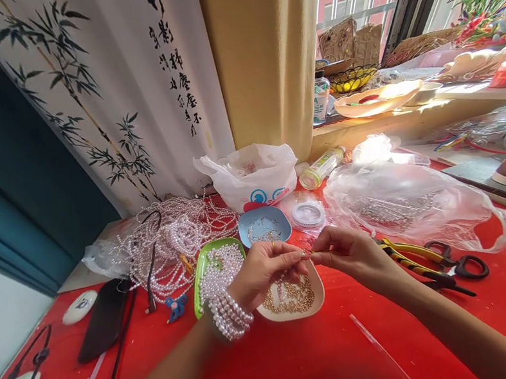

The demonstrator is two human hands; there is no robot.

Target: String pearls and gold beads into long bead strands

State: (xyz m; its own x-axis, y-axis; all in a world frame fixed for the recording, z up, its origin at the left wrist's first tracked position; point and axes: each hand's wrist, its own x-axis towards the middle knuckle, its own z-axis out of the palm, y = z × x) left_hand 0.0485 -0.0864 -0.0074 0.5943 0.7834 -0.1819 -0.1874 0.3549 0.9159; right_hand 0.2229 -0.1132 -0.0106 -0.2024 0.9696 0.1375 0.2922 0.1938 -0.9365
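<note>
My left hand (pixel 267 270) and my right hand (pixel 350 255) meet in the middle, fingertips almost touching. Both are closed in a pinch around something tiny between them, too small to name. A pearl bracelet (pixel 230 314) in several rows circles my left wrist. Below the fingers lies a cream dish (pixel 319 295) with small gold beads (pixel 299 299), partly covered by my left hand. To its left a green tray (pixel 197 297) holds white pearl beads (pixel 221 270). Behind them stands a blue tray (pixel 251 218) with small metallic bits.
Pearl strands (pixel 168 237) pile up at the back left, near a black phone (pixel 102 320). A white plastic bag (pixel 256 179) and a spool (pixel 307 214) sit behind the trays. Yellow-black pliers (pixel 408 253) and scissors (pixel 472 267) lie right, before a clear bag (pixel 410 194).
</note>
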